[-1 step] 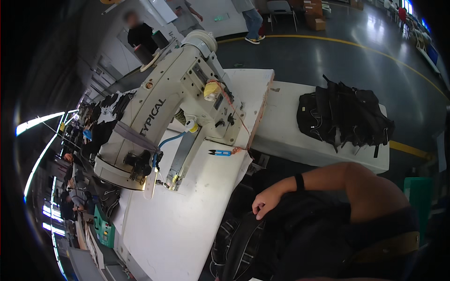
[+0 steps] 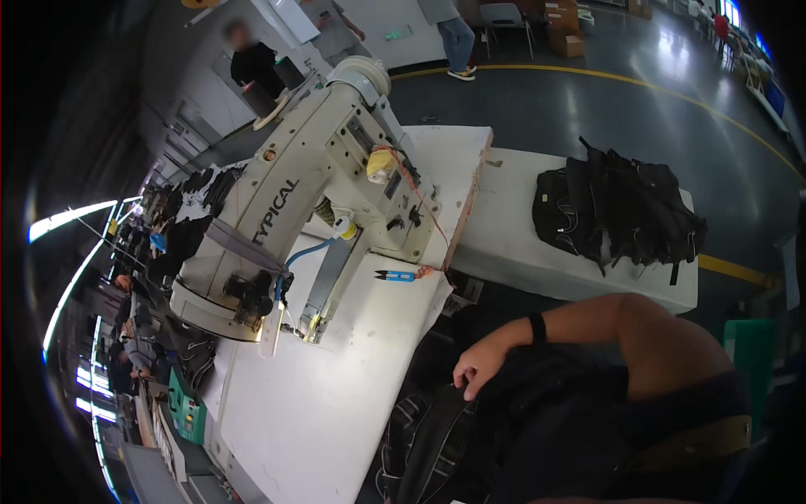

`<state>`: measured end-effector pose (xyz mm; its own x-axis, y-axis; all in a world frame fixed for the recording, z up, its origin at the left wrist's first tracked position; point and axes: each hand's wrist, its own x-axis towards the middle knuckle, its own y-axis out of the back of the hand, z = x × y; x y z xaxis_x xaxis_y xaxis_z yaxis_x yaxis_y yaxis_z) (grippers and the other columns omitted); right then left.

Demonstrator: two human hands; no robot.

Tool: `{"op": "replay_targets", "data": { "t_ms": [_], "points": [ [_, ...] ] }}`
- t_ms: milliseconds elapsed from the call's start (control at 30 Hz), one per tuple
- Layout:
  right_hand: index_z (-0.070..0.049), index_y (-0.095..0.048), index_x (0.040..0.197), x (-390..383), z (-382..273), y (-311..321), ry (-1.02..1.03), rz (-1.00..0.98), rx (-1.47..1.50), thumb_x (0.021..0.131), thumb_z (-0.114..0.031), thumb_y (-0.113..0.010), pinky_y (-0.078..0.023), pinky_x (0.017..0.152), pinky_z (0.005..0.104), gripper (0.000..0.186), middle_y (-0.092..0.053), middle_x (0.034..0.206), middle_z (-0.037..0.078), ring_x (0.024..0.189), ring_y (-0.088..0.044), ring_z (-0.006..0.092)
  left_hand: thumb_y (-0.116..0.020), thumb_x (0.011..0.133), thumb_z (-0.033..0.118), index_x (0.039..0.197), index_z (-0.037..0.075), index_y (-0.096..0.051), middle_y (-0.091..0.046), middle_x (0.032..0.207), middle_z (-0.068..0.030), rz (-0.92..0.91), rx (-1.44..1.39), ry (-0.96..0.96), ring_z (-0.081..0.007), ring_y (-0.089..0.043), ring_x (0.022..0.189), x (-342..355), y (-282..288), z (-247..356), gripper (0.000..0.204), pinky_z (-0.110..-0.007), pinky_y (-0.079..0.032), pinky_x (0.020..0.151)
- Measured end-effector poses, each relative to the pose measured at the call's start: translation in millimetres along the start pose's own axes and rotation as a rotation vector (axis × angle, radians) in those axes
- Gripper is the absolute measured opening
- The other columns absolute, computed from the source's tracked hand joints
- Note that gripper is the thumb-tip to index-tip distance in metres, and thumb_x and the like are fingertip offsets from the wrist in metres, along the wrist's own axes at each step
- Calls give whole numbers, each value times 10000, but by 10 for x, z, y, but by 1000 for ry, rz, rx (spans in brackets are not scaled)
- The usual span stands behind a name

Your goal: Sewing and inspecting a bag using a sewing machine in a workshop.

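Virtually unchanged since the preceding picture; no advance in the work evident. Found right hand (image 2: 480,365) at the upper end of a black piped piece (image 2: 432,445), beside the white sewing table (image 2: 294,412). Curled inward; cannot tell whether pinching or merely touching. Cannot see left hand. Cut off below, with outline lost against dark clothing (image 2: 571,420).

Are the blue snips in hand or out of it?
Out: the blue snips lie on the white tabletop, apart from the right hand.
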<state>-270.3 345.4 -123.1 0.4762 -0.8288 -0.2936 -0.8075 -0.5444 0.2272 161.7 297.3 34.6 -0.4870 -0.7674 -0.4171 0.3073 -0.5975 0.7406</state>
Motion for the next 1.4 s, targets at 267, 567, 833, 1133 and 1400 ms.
{"op": "replay_targets", "data": {
  "t_ms": [267,567,833,1133,1400],
  "points": [
    [-8,-187,1613,368,-829,-88,611,260,-241,866,-549,-785,-282,1232,451,1099,-338,1596,262,1501,-317,383,-774,857,65,1341,51,-650,-726,1129,-199,1,276,-456,-292,-730,917,-243,1056,1404,499,-317,-568,764],
    [36,-353,1524,923,-1441,-58,611,-94,386,846,-282,-871,-456,1107,372,911,-537,1470,165,1327,-523,219,-744,770,-71,1295,-21,-608,-714,1151,-150,575,670,-869,-264,-697,1053,34,1651,1650,545,-373,-546,947],
    [55,-708,1081,1283,-1726,65,554,607,266,832,-167,-759,-557,746,328,338,-751,956,69,843,-663,123,-786,911,237,1455,72,-519,-650,1346,-159,843,223,-388,-318,-645,1193,1030,1709,-183,628,-397,-524,991],
    [18,-742,997,960,-2411,305,465,431,51,882,-98,-733,-516,706,241,163,-746,873,25,756,-651,63,-673,999,210,1317,-12,-617,-729,1089,-154,608,-570,-51,-232,-716,905,1143,-261,-999,392,-355,-571,807],
    [31,-661,1219,1037,-2630,458,873,310,186,983,-136,-613,-576,895,292,292,-728,1170,126,1011,-718,180,-551,1068,352,1347,41,-628,-710,1209,-108,644,-1049,-226,-237,-690,1038,1299,-1060,-813,424,-361,-565,897]
  ]
}}
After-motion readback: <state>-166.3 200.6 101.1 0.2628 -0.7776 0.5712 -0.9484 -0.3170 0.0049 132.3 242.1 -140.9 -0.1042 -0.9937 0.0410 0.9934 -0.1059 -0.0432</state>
